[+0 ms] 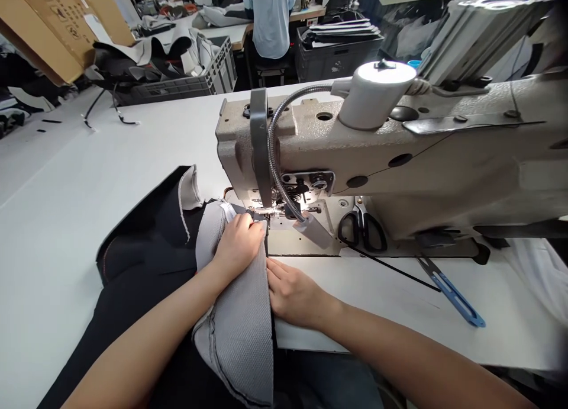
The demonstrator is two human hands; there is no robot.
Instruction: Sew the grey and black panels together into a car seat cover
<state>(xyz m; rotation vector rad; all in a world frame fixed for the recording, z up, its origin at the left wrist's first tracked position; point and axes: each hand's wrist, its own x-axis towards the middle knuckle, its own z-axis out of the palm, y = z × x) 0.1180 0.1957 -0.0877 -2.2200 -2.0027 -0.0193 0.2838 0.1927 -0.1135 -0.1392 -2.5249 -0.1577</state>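
Observation:
A grey and black fabric piece (244,320) lies at the sewing machine (248,137), its right edge running up to the lit needle area. My left hand (239,240) is closed on the grey side, fingers bent, close to the presser foot, which is partly hidden. At the right edge of the fabric, my right hand (293,293) has its fingers together, gripping the edge; the fingertips are partly covered by the cloth. The black part of the fabric spreads left over the table and down under my left forearm.
Black-handled scissors (361,228) lie on the machine bed. Blue thread snips (457,296) and a black strip (394,268) lie on the white table (146,148) to the right. A lamp on a flexible neck (313,228) hangs by the needle. Behind are grey crates (177,89) and a seated person (270,18).

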